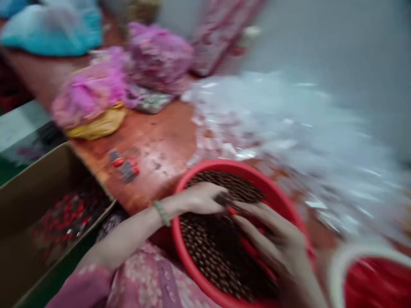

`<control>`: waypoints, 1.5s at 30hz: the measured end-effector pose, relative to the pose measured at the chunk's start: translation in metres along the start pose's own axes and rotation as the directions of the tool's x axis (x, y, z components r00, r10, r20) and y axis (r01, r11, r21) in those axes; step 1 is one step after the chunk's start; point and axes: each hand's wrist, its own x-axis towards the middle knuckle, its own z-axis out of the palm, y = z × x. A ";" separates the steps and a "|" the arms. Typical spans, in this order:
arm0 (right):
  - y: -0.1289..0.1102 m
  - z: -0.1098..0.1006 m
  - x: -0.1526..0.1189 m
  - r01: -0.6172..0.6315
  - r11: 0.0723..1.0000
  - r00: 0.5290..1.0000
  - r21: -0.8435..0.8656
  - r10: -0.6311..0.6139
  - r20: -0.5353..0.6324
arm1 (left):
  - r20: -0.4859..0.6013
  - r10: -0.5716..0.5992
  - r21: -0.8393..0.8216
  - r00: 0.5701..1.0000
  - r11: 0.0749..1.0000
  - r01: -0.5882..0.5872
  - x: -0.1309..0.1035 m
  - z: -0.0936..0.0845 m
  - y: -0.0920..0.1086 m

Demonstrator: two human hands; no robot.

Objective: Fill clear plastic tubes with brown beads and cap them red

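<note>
A red basin (184, 256) holds many small, shiny, dark brown beads (208, 256). Over it, my left hand (204, 197), with a green bracelet at the wrist, pinches a small dark packet (221, 198). Thumb and forefinger of my right hand (279, 239) close on a small red piece (231, 210) at that packet's end. Motion blur hides the exact shape of both pieces. Beneath the right hand, more red (257, 252) shows inside the basin, partly covered by the fingers.
Small dark-and-red packets (126, 169) lie on the orange table (160, 137); many more fill a cardboard box (19, 205) at left. Clear plastic bags (289, 115) spread along the right. A white-rimmed tub (337, 273) holds red pieces. Pink bundles (160, 55) and a blue bag (54, 32) sit farther back.
</note>
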 end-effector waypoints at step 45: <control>0.000 -0.008 0.030 0.205 0.976 0.970 -0.070 -0.193 0.147 | 0.369 -0.050 0.182 0.928 0.983 -0.019 0.026 0.004 -0.003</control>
